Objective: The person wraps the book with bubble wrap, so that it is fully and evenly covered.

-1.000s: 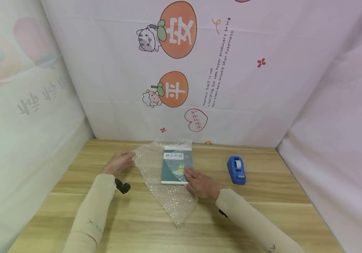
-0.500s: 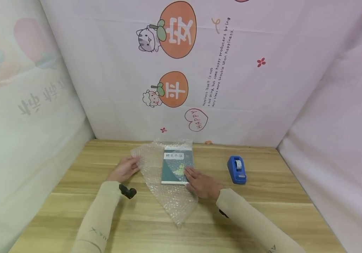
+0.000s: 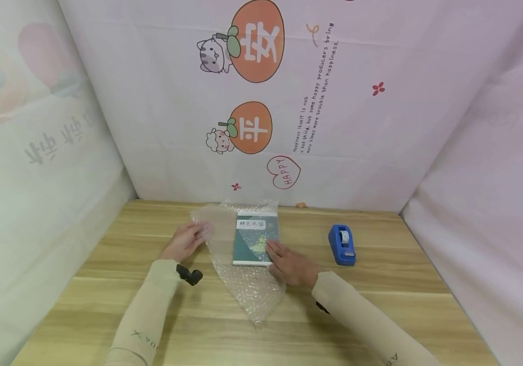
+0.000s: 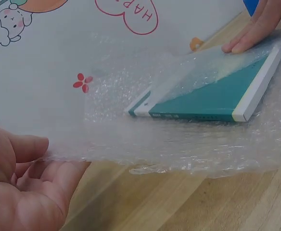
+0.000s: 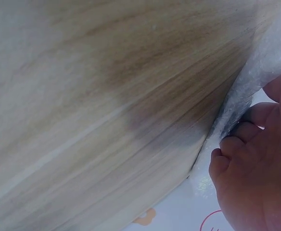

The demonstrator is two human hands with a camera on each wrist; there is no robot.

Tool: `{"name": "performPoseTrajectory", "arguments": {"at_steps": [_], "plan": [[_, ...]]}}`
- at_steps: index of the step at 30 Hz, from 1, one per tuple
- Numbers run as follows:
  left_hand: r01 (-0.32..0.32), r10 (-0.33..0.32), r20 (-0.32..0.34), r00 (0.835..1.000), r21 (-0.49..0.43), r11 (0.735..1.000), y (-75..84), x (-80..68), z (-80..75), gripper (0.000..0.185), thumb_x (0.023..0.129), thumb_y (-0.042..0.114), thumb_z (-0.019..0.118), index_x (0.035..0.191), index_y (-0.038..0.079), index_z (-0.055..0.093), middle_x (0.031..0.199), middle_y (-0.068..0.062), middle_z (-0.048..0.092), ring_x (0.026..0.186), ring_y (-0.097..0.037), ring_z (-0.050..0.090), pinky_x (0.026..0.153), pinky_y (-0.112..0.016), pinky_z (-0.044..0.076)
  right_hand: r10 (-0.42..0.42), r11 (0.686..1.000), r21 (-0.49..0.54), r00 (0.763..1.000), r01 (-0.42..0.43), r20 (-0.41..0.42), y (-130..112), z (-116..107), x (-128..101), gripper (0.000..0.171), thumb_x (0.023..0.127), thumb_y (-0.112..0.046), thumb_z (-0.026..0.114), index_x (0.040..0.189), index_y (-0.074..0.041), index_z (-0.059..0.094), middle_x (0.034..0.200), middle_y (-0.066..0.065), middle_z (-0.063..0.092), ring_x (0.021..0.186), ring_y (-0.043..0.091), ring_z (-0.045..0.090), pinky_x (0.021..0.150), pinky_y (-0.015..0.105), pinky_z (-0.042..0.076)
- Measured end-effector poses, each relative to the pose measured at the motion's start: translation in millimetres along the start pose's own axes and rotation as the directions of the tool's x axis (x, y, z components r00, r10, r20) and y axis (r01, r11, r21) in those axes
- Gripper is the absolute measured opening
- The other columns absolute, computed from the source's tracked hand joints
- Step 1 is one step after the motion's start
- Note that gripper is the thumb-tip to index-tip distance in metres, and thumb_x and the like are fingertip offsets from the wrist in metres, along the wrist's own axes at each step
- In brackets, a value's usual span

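Wooden table (image 3: 380, 305), book (image 3: 255, 243) on bubble wrap (image 3: 247, 290) near the back edge.
Right hand (image 3: 292, 265) presses flat, fingers straight, pinning the book; left hand (image 3: 185, 241) pinches and lifts the wrap's left flap (tape dispenser (image 3: 342, 245) waits rightward).

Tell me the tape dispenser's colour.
Blue: the tape dispenser shows best in the head view.
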State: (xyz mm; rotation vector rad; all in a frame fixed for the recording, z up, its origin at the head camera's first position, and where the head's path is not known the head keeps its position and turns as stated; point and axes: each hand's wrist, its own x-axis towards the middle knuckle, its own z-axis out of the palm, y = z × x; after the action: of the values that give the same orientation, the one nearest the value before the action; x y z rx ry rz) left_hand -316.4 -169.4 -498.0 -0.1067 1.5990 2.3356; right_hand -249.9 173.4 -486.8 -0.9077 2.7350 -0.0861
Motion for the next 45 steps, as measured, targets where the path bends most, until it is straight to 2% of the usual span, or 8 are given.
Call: {"name": "performPoseTrajectory", "arguments": {"at_steps": [8,16,23,33,37,39,42,45], "plan": [[0.005,-0.005,-0.039,0.999,-0.012,1.000,7.1,0.6,10.1,0.052,0.115,0.008,0.033,0.162,-0.011,0.022,0.169,-0.030,0.029,0.160,-0.035,0.032,0.125,-0.034,0.039,-0.002,1.000,0.025,1.000,0.002,0.008,-1.2,-2.5,0.2,0.064,0.117,-0.036,0.031,0.168,-0.002,0.018,0.178,0.018,0.012,0.166,0.033,0.014,0.135,0.048,0.024],[-0.031,0.031,-0.052,0.998,0.012,0.999,13.8,1.6,24.7,0.050,0.114,0.005,0.035,0.160,-0.014,0.026,0.166,-0.034,0.033,0.157,-0.038,0.036,0.124,-0.036,0.040,0.006,1.000,0.025,1.000,-0.006,0.011,-0.1,-1.7,0.7,0.064,0.117,-0.036,0.033,0.169,-0.002,0.018,0.179,0.017,0.012,0.166,0.033,0.014,0.135,0.048,0.024],[-0.050,0.052,-0.022,0.998,0.066,0.997,20.3,3.9,42.8,0.049,0.114,0.004,0.035,0.159,-0.015,0.028,0.164,-0.035,0.034,0.156,-0.039,0.038,0.127,-0.041,0.037,0.009,0.999,0.031,1.000,-0.010,0.019,-0.3,-1.1,1.8,0.064,0.116,-0.036,0.034,0.169,-0.003,0.018,0.179,0.016,0.012,0.167,0.032,0.014,0.135,0.047,0.024],[-0.050,0.049,0.007,0.999,0.123,0.991,21.2,12.7,72.3,0.046,0.114,0.004,0.039,0.156,-0.014,0.037,0.159,-0.034,0.043,0.150,-0.039,0.046,0.122,-0.037,0.045,0.017,1.000,0.026,1.000,-0.017,0.022,-0.5,-2.4,1.5,0.064,0.117,-0.037,0.032,0.169,-0.004,0.018,0.179,0.015,0.010,0.167,0.031,0.013,0.135,0.046,0.024],[-0.055,0.054,0.011,0.998,0.155,0.986,17.6,16.1,81.9,0.044,0.113,0.003,0.042,0.153,-0.015,0.041,0.154,-0.034,0.049,0.133,-0.030,0.062,0.107,-0.025,0.056,0.014,1.000,0.024,1.000,-0.015,0.024,-0.6,-3.0,1.4,0.064,0.116,-0.037,0.032,0.169,-0.003,0.018,0.179,0.016,0.011,0.167,0.031,0.014,0.135,0.047,0.024],[-0.060,0.058,0.016,0.998,0.168,0.984,14.9,18.4,86.3,0.043,0.112,0.003,0.045,0.150,-0.016,0.044,0.147,-0.033,0.056,0.115,-0.021,0.068,0.092,-0.017,0.060,0.014,1.000,0.021,1.000,-0.014,0.025,-0.3,-2.9,1.9,0.064,0.116,-0.038,0.032,0.169,-0.003,0.018,0.179,0.015,0.011,0.167,0.031,0.014,0.135,0.046,0.024],[-0.068,0.066,0.016,0.998,0.199,0.978,10.4,21.3,93.1,0.038,0.110,0.003,0.050,0.144,-0.015,0.052,0.131,-0.026,0.066,0.093,-0.009,0.065,0.072,-0.012,0.055,0.013,1.000,0.021,1.000,-0.014,0.026,0.4,-2.2,3.3,0.064,0.116,-0.038,0.033,0.169,-0.004,0.018,0.179,0.015,0.011,0.167,0.031,0.014,0.135,0.046,0.024],[-0.072,0.071,0.013,0.997,0.232,0.970,4.6,23.9,100.7,0.034,0.109,0.003,0.053,0.137,-0.014,0.058,0.114,-0.016,0.068,0.084,-0.008,0.060,0.067,-0.013,0.051,0.021,1.000,0.020,0.999,-0.022,0.035,1.0,-1.5,4.0,0.064,0.116,-0.038,0.032,0.169,-0.005,0.018,0.179,0.014,0.010,0.167,0.030,0.013,0.135,0.045,0.023]]}}
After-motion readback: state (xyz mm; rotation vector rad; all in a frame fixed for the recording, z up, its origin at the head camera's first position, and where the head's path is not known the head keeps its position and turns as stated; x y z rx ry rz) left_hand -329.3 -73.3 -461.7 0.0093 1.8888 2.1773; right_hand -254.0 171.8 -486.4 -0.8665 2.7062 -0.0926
